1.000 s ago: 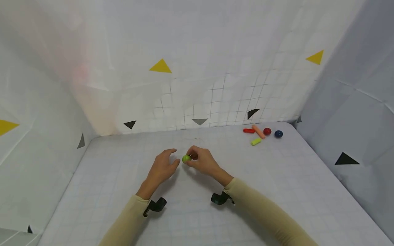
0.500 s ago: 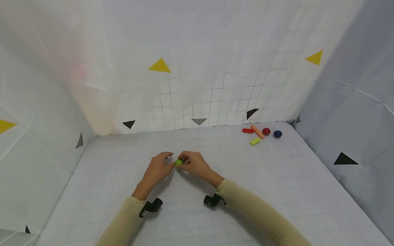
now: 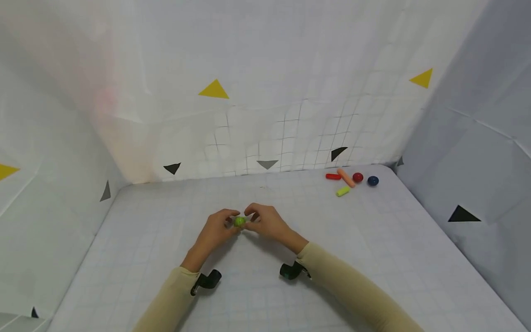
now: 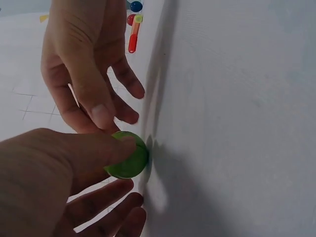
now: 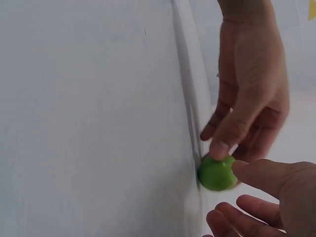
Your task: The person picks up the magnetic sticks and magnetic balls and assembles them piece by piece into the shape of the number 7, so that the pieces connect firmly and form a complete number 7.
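A small green ball [image 3: 239, 222] is between the two hands near the middle of the table. My left hand [image 3: 215, 228] pinches it, its thumb lying across the ball [image 4: 127, 155] in the left wrist view. From the other side comes my right hand [image 3: 269, 223], fingers spread and its index finger raised away from the ball. In the right wrist view the right thumb [image 5: 261, 175] reaches the ball's edge; whether it presses there I cannot tell. The ball's underside sits close to the tabletop.
At the table's back right lie a red ball [image 3: 357, 177], a dark blue ball [image 3: 373, 180], a red cylinder [image 3: 333, 176], an orange cylinder [image 3: 346, 177] and a yellow-green cylinder [image 3: 342, 191]. White sheeted walls with yellow and black triangles surround the table [image 3: 290, 299].
The right hand has carried the green ball left to the left hand. The left fingers have come round it, and the right fingers have loosened and drawn slightly back.
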`<act>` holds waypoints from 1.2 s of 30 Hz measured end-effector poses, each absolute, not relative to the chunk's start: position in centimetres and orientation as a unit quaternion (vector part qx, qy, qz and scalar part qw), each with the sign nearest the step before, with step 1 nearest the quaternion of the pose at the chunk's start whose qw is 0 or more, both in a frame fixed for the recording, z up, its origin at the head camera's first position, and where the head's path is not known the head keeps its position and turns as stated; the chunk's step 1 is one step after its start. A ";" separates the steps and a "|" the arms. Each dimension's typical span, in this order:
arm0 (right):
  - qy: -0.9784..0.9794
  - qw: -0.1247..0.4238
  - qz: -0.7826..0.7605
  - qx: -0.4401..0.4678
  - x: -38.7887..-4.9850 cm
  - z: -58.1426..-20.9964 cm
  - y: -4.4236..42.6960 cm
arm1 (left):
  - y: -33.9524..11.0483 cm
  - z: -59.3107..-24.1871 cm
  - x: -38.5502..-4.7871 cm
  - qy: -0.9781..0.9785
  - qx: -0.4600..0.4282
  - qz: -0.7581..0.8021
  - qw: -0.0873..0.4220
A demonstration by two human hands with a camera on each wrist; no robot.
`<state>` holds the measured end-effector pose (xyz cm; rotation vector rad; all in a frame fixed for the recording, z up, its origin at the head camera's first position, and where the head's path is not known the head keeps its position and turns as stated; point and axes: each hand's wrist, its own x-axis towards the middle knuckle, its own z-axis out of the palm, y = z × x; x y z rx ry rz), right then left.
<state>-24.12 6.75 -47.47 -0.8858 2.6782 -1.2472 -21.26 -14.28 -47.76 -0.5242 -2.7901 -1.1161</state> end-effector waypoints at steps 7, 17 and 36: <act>0.876 0.017 -0.409 -0.254 -24.2 -47.1 9.2 | -14.3 -47.9 -21.1 -0.909 -0.160 -0.380 0.062; 0.879 0.003 -0.424 -0.217 -24.5 -47.5 12.2 | -14.8 -47.6 -20.9 -0.913 -0.151 -0.376 0.053; 0.889 -0.016 -0.419 -0.184 -25.4 -46.6 16.2 | -15.2 -48.0 -21.2 -0.906 -0.139 -0.395 0.056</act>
